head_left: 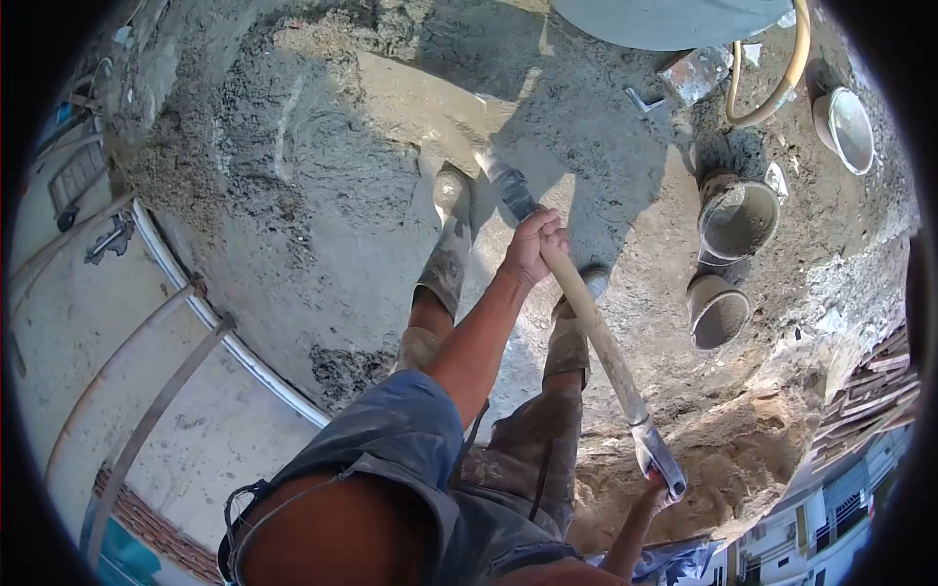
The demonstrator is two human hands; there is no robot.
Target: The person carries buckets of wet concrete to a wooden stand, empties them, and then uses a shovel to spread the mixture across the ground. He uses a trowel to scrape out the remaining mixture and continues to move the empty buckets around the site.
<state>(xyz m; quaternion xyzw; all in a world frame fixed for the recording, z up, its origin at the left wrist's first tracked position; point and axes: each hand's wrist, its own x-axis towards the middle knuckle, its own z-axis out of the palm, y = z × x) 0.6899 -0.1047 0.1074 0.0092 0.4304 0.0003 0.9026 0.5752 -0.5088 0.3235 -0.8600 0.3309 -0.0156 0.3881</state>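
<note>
A shovel with a wooden shaft (604, 342) slants across the middle of the view. My left hand (532, 246) is closed round the lower shaft, just above the metal socket (508, 186). My right hand (662, 490) is closed on the metal-fitted handle at the upper end, near the bottom right. The shovel's blade end reaches wet grey mortar (440, 107); the blade's edge is hard to make out. My boots, left (451, 195) and right (594, 281), stand on either side of the shovel's lower part.
Two mortar-stained buckets (740, 220) (719, 313) stand at the right, with another bucket (846, 131) tilted farther out. A large rounded container (674, 21) and a yellowish hose (793, 68) are at the top. Curved bars (156, 420) and a pale edge (234, 344) lie left.
</note>
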